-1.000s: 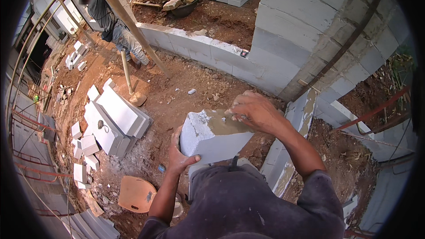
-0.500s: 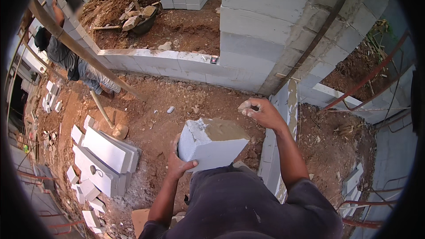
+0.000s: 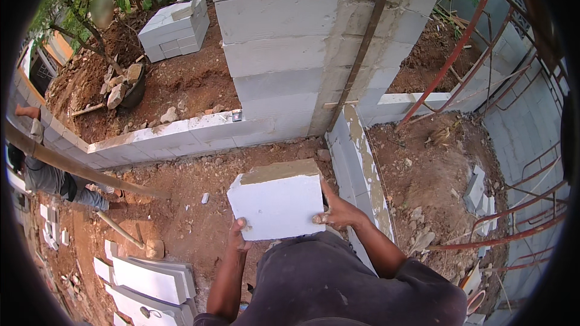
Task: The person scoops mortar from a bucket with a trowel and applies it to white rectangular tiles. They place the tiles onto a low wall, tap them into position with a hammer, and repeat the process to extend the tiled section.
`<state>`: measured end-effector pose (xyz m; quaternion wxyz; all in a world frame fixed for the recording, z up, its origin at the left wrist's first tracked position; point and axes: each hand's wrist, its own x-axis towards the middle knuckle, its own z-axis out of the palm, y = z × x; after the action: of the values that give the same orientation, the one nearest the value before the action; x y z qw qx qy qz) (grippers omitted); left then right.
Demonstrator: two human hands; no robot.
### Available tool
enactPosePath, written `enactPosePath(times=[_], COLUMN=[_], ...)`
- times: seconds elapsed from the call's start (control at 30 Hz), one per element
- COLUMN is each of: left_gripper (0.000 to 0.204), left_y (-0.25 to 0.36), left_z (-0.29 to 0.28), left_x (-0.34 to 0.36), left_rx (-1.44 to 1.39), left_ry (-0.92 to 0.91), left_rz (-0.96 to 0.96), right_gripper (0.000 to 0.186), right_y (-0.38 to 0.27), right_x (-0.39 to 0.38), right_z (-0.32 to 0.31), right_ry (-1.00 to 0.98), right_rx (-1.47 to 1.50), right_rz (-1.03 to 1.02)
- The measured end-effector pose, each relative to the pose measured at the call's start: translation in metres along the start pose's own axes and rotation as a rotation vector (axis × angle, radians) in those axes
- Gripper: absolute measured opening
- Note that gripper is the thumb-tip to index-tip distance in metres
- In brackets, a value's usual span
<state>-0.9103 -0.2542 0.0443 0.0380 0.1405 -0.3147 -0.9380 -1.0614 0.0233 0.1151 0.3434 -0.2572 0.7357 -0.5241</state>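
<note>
Right hand (image 3: 341,210) newly on the white block (image 3: 277,211) (mortar (image 3: 279,171) atop), its fingers and the left hand (image 3: 237,234) around opposite ends.

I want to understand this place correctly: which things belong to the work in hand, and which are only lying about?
In the work, it seems:
- white block, between left hand and right hand
- mortar on its top

Probably lying about:
- bowl with stones
- white scrap on the ground

Wooden pole (image 3: 84,171), red frame (image 3: 462,246), stones (image 3: 116,96) in basin (image 3: 136,93)
</note>
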Motion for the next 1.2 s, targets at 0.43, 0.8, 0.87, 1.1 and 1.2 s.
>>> enactPosePath(times=[0.43,0.8,0.87,1.1,1.2], left_gripper=[0.095,0.073,0.069,0.059,0.058], left_y=[-0.044,-0.157,-0.186,-0.227,-0.222], left_z=[0.062,-0.16,-0.162,-0.066,-0.046], left_x=[0.195,0.061,0.014,-0.013,0.0], left_rx=[0.669,0.351,0.32,0.484,0.639], left_ry=[-0.045,1.248,1.349,1.335,1.266], left_rz=[0.091,-0.258,-0.328,-0.461,-0.415], right_gripper=[0.114,0.105,0.104,0.104,0.105], right_y=[-0.004,0.165,0.2,0.252,0.262], right_x=[0.012,0.156,0.191,0.276,0.304], right_z=[-0.234,-0.482,-0.49,-0.488,-0.483], right_ry=[1.028,1.11,1.059,0.87,0.827], right_rx=[-0.32,-0.915,-0.946,-0.919,-0.862], right_rz=[-0.241,0.382,0.443,0.569,0.58])
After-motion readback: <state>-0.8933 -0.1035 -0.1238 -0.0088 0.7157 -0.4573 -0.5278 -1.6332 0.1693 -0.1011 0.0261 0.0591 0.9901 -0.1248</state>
